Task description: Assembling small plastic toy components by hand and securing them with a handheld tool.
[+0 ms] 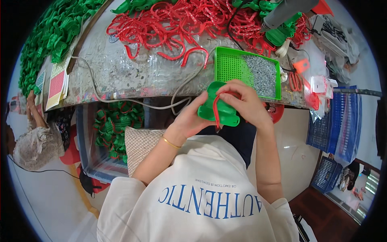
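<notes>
In front of my chest, my left hand (192, 115) grips a green moulded plastic piece (227, 117) by its left side. My right hand (244, 99) pinches a curved red plastic strip (215, 108), its thumb and fingers pressed together at the upper end. The strip arcs over the green piece, its lower end hanging near the green piece's bottom edge. Whether the two parts are joined I cannot tell. Just beyond my right hand lies a bright green tray (229, 64) with small grey metal bits (261, 72) in its right part.
Red curved strips (173, 28) cover the far table, green pieces (60, 34) the far left. A grey cable (133, 101) crosses the table's front edge. Below left stands a bin (90, 157) of red-and-green assemblies (115, 129). Scissors (295, 82) lie right. Another person (38, 145) sits far left.
</notes>
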The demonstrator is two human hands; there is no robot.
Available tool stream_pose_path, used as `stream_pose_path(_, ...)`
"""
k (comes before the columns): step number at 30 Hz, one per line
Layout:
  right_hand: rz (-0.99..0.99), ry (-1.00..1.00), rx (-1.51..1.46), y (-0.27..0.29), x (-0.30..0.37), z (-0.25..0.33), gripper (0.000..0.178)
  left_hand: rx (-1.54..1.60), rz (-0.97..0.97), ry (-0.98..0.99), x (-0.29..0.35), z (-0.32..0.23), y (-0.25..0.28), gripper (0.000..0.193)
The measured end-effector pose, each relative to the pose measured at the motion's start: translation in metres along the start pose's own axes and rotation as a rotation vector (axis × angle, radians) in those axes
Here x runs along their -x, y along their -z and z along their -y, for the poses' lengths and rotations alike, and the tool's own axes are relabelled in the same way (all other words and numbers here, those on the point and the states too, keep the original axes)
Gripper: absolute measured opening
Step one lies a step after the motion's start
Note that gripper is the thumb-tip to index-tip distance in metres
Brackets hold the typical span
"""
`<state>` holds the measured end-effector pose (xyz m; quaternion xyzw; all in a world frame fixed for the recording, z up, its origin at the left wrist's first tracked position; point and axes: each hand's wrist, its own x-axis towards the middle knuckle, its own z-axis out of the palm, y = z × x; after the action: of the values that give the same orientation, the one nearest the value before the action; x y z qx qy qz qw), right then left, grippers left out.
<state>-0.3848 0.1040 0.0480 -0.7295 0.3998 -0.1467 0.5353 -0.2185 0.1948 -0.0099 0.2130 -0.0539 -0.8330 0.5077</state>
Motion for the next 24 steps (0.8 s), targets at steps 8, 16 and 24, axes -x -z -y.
stream_pose_path(8, -0.382, 0.129, -0.028, 0.027, 0.013, 0.005, 0.016, 0.077, 0.1, 0.045, -0.025, 0.014, -0.021, 0.065)
stream_pose_path(16, -0.442, 0.142, 0.102, 0.016, 0.015, -0.004, 0.014, -0.014, 0.17, 0.066, -0.032, 0.018, -0.022, 0.055)
stream_pose_path(24, -0.37, 0.118, 0.218, 0.017, 0.014, -0.015, 0.013, -0.021, -0.013, 0.075, -0.033, 0.029, -0.027, 0.055)
